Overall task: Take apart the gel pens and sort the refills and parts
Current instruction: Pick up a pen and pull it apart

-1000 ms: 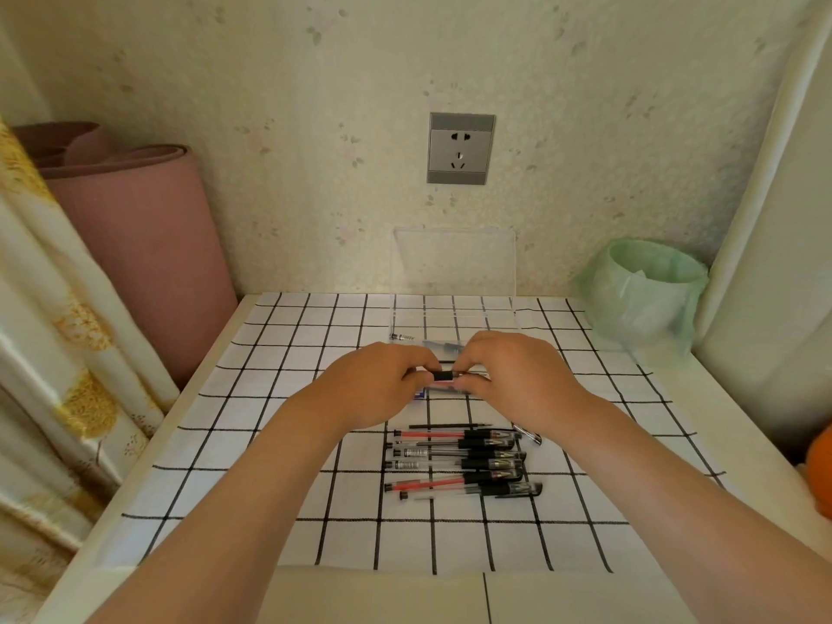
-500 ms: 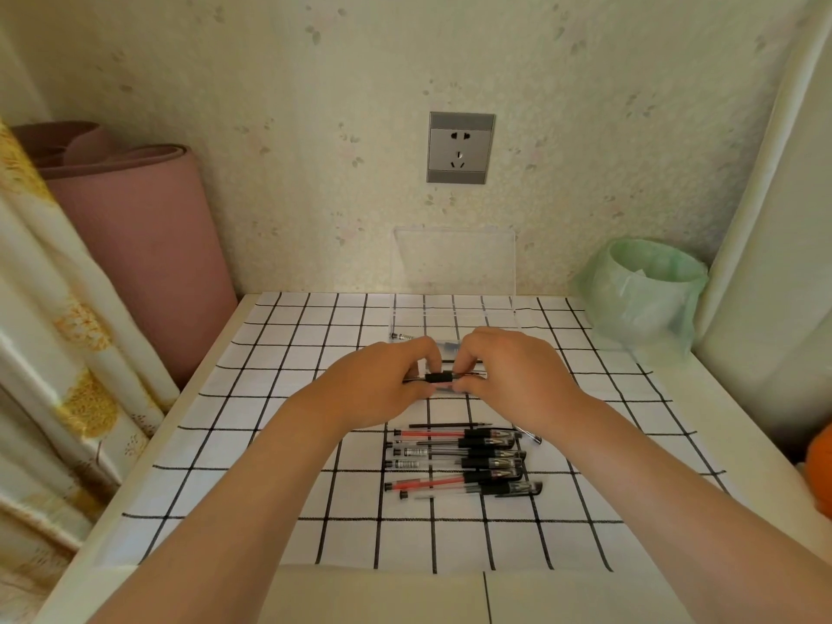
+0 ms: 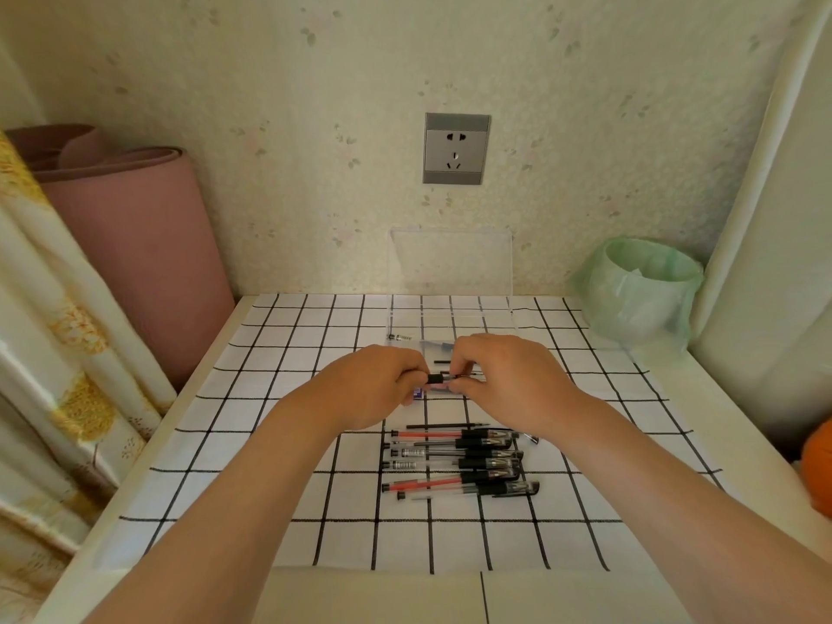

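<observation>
your left hand and right hand both pinched one pen over the middle of the cloth. the other pens lay piled nearer you, clear box just beyond your hands.

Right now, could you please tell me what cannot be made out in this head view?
Head view:
- Pen between left hand and right hand: only a short black section shows; the hands cover the rest.
- Clear box: the hands hide its near part; the pieces inside are too small to name.
- Orange thing: cut off by the right edge.
</observation>
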`<state>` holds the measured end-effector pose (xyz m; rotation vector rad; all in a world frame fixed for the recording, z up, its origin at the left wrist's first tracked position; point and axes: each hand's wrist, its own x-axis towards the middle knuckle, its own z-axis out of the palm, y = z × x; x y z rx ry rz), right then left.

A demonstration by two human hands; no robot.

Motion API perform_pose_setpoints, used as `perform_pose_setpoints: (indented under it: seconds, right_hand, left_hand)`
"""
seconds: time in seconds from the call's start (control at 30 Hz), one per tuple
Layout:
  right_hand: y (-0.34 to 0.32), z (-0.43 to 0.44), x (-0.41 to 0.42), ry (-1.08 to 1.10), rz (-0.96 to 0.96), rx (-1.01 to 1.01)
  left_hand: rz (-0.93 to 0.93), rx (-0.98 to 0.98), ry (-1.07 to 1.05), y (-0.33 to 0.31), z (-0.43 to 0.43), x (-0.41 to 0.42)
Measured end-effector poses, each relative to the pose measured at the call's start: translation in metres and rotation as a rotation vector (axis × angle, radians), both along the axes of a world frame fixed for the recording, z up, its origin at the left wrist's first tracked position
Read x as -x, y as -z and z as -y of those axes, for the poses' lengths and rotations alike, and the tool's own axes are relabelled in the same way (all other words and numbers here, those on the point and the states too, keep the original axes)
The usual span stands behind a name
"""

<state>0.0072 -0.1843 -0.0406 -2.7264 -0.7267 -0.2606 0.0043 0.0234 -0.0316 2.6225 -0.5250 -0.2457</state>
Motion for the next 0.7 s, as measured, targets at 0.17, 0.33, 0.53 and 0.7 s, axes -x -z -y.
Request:
perform_pose_setpoints:
  seconds: [0.17,0.33,0.53,0.7]
  right_hand:
    - [0.000,0.006,-0.003,0.030,-0.067,0.054]
    - [-0.004,0.020,-0.007,0.083,-0.226,0.168]
    - [-0.007,0.025,-0.004,0.103,-0.266,0.196]
    - [-0.004,0.017,0.001,0.072,-0.282,0.125]
  left_hand:
    - [-0.092,-0.052,-0.076,-0.004,-0.019,-0.003]
    - [-0.137,-0.110,-0.187,-0.012,-0.043,-0.005]
    - [0.081,-0.244,-0.253,-0.020,-0.046,0.000]
    - [0.132,-0.142,-0.051,-0.011,-0.011,0.006]
